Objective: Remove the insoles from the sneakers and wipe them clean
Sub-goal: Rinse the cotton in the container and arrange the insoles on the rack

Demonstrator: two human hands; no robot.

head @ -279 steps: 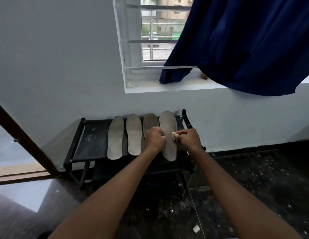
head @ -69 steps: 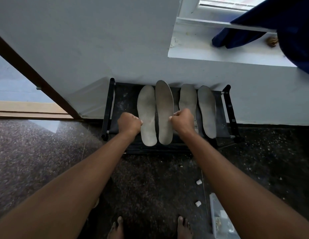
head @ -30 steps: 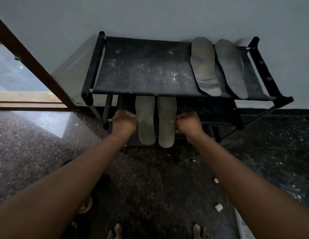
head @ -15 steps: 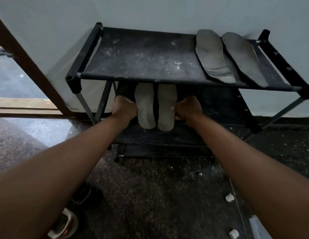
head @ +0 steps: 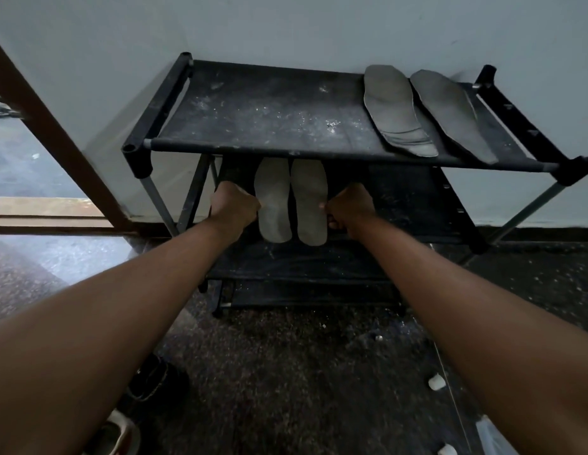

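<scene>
Two grey insoles lie side by side under the top shelf of a black shoe rack [head: 253, 126], at its second tier. My left hand [head: 231, 208] grips the outer edge of the left insole [head: 272, 201]. My right hand [head: 350, 208] grips the outer edge of the right insole [head: 309, 201]. Their toe ends are hidden beneath the top shelf. Two more grey insoles, one [head: 396, 110] beside the other [head: 450, 113], rest on the right end of the dusty top shelf. No cloth shows in either hand.
The rack stands against a pale wall, with lower tiers [head: 302, 267] below my hands. A brown door frame [head: 53, 133] slants at left. On the dark speckled floor are white scraps [head: 436, 381], a dark shoe [head: 154, 376] and a light shoe [head: 117, 435] at bottom left.
Both hands carried the left pair of insoles down from the top shelf to the second tier. In the last half second they pushed slightly further in under the top shelf.
</scene>
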